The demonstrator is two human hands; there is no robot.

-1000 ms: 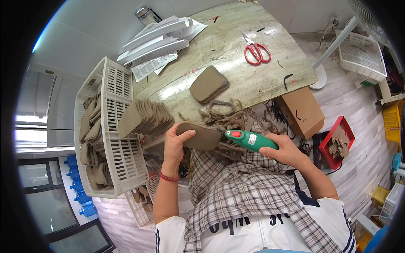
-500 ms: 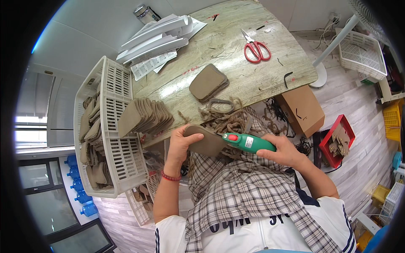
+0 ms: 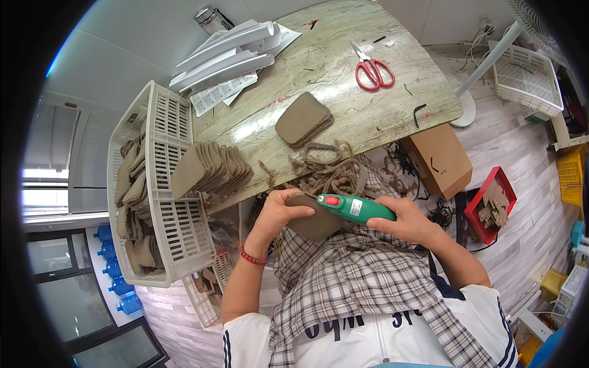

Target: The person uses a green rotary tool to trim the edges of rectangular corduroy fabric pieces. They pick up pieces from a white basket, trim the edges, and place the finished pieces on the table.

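Note:
Over my plaid-covered lap, my left hand (image 3: pixel 277 216) grips a flat brown pad (image 3: pixel 314 224) with rounded corners, thumb on top. My right hand (image 3: pixel 406 219) is wrapped round a green electric cutter (image 3: pixel 359 210) with a red switch. Its front end meets the upper edge of the pad; the blade cannot be made out. Brown trimmed strips (image 3: pixel 334 183) lie tangled between my lap and the table edge. A small stack of similar pads (image 3: pixel 302 119) rests on the wooden table (image 3: pixel 362 122). Further left, many more pads (image 3: pixel 211 167) lean in a row.
A white crate (image 3: pixel 164 184) full of brown pads stands at the left. Red-handled scissors (image 3: pixel 374 75) and a heap of papers (image 3: pixel 224 64) lie on the table. To the right are a cardboard box (image 3: pixel 451 161), a red tray (image 3: pixel 471 216) of small pieces and a fan (image 3: pixel 488 61).
My left hand has moved right and turned the pad, whose outline now sits at a different angle. The cutter has shifted slightly left and remains against the pad's edge.

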